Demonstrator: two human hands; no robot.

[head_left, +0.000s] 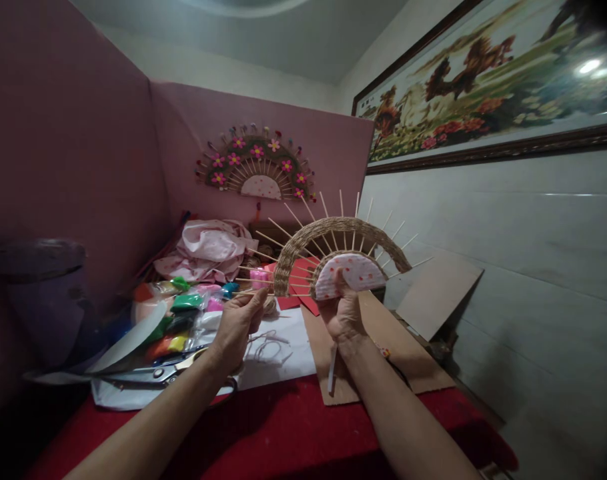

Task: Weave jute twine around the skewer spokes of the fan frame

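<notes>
My right hand point(341, 317) grips a half-round woven fan point(341, 223) from below, its thumb on the white, red-spotted centre pad point(361, 273). Thin wooden sticks fan out from the pad, and a brown twine band arches through them, leaving their tips bare. At the fan's lower left, my left hand point(241, 323) is closed in a pinch beside the end of the band and the lowest stick. A thin strand of twine point(271, 343) runs from under this hand in loose loops over white paper point(288, 363); the pinched part itself is hidden by the fingers.
Scissors point(158, 377) and several bags of coloured clay point(186, 303) lie at left, with bunched pink cloth point(211, 247) behind. Cardboard point(408, 360) lies on the red tablecloth point(283, 427). A finished flowered fan point(258, 160) hangs on the pink panel.
</notes>
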